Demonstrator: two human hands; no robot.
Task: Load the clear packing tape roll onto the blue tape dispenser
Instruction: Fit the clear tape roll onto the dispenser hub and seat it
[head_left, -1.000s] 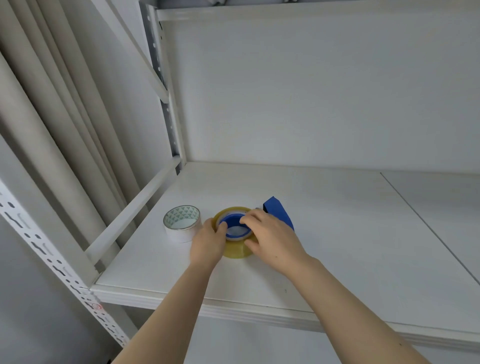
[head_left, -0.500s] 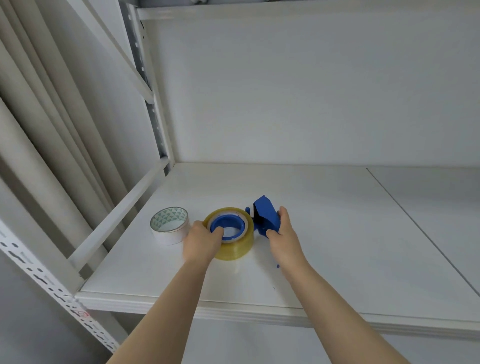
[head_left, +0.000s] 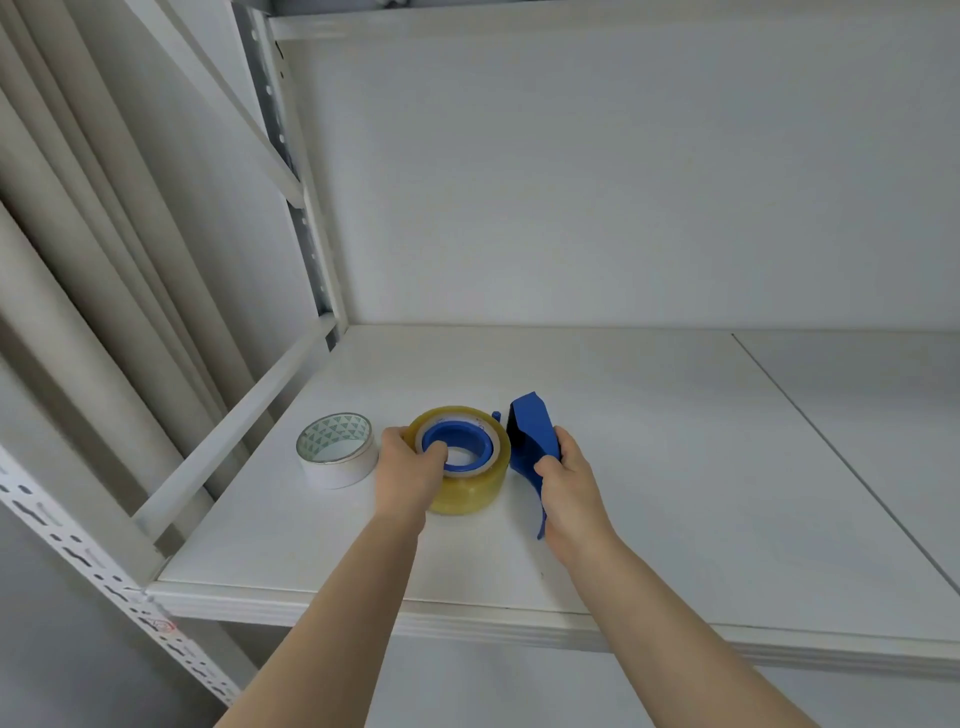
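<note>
The clear, yellowish packing tape roll lies flat on the white shelf, fitted around the blue hub of the tape dispenser. My left hand grips the roll's left side, with the thumb hooked over the rim into the blue core. My right hand is closed around the dispenser's blue handle, just right of the roll. The lower part of the handle is hidden under my palm.
A second, white tape roll with a green triangle pattern inside sits left of my left hand. A white metal rail and upright post border the shelf's left side. Beige curtains hang beyond.
My right hand left the top of the roll and took hold of the dispenser's handle on the right. The left hand stayed on the roll. The view shifted slightly.
</note>
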